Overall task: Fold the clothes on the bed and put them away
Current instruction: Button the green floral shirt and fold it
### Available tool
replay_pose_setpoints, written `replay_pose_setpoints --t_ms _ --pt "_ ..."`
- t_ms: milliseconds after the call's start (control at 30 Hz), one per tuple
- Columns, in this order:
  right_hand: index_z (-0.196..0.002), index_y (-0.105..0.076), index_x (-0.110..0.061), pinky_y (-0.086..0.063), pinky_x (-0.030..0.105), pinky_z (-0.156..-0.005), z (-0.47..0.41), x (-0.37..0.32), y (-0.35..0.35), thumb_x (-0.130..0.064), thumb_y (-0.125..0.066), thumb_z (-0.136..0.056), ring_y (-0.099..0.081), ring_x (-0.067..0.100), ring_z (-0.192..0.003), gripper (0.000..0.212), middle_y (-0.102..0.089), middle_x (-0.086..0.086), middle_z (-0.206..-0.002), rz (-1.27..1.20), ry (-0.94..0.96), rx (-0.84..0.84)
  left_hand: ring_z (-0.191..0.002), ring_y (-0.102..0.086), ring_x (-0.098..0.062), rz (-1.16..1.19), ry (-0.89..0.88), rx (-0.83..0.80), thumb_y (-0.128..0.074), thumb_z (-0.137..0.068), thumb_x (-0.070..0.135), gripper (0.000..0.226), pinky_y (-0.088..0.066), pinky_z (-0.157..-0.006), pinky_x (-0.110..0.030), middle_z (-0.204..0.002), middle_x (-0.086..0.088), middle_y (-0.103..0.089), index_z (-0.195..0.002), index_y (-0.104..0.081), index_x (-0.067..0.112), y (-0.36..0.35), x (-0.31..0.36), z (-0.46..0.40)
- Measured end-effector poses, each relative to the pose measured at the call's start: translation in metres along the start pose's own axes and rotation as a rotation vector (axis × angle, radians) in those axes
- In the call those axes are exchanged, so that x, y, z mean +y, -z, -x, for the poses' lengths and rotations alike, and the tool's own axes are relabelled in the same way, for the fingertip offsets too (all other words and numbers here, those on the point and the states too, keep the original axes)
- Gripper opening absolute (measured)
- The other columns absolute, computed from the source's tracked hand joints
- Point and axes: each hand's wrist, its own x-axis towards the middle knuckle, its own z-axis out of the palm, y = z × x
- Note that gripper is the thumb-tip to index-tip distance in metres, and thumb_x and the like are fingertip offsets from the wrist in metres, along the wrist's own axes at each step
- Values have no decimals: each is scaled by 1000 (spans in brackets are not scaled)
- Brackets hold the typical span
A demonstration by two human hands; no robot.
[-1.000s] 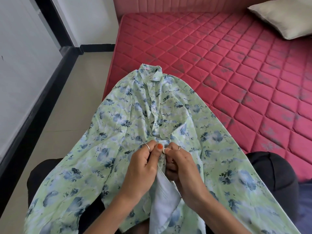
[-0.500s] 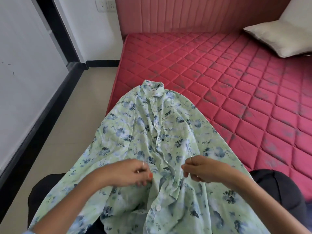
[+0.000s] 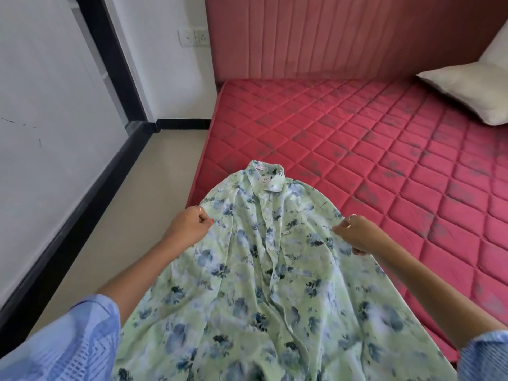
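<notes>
- The fingers (image 3: 202, 215) of the left hand (image 3: 189, 225) are curled tight and pinch the left shoulder edge of the pale green, blue-flowered, button-front shirt (image 3: 264, 270); the fingers (image 3: 342, 232) of the right hand (image 3: 357, 233) are curled the same way on its right shoulder edge.
- The red quilted mattress (image 3: 384, 149) fills the frame from 12 to 4 o'clock, with the ribbed pink padded headboard (image 3: 330, 37) upright at its far side.
- The shirt lies front-up across the mattress's near left corner, collar toward 12 o'clock, its lower part running off the frame at 6 o'clock.
- The cream pillow (image 3: 467, 89) rests on the mattress at 2 o'clock, well apart from the shirt.
- Light blue sleeves (image 3: 68, 342) show at 7 and 5 o'clock.
- A white wall socket (image 3: 192, 37) sits at 11 o'clock, just beside the headboard.
</notes>
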Motion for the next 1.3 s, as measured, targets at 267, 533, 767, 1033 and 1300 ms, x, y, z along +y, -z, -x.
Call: replay_pose_setpoints --t_ms 267,533,767,1033,1300 --pt "-140 -31 -1 -48 47 -87 -72 -6 -25 -13 -51 -88 -53 46 -109 57 -34 22 -137 68 -162 225 -94 -63 -30 -351 59 51 -44 -92 59 55 -42 -62 -34 -107 -9 -62 -115 -50 10 -63 23 -46" --pt "-120 -46 1 -49 41 -72 -121 5 -35 -14 -52 -87 -60 37 -94 36 -58 18 -110 -35 -187 290 -93 -68 -21 -757 -30 33 -42 -95 9 25 -41 -61 -30 -103 -3 -68 -118 -52 11 -83 26 -82" --pt "-63 -59 -5 -52 30 -61 -126 0 17 -2 -51 -80 -61 25 -58 19 -61 9 -57 -143 -115 348 -90 -66 -34 -459 34 125 -43 -98 11 25 -52 -77 -39 -98 -16 -68 -109 -65 6 -11 13 -111" --pt "-69 -54 -12 -55 23 -58 -55 -58 199 -6 -62 -89 -62 17 -55 22 -62 2 -52 -543 84 492 -42 -62 -4 276 6 221 -62 -94 15 18 -50 -57 -23 -64 -2 -60 -77 -57 12 218 71 -109" --pt "-81 -57 -14 -50 15 -52 104 -128 382 -3 -56 -89 -62 1 -48 13 -67 3 -69 -644 441 882 -84 -70 -27 60 -454 473 -70 -80 46 33 -48 -98 -46 -99 -13 -72 -91 -71 14 418 181 17"
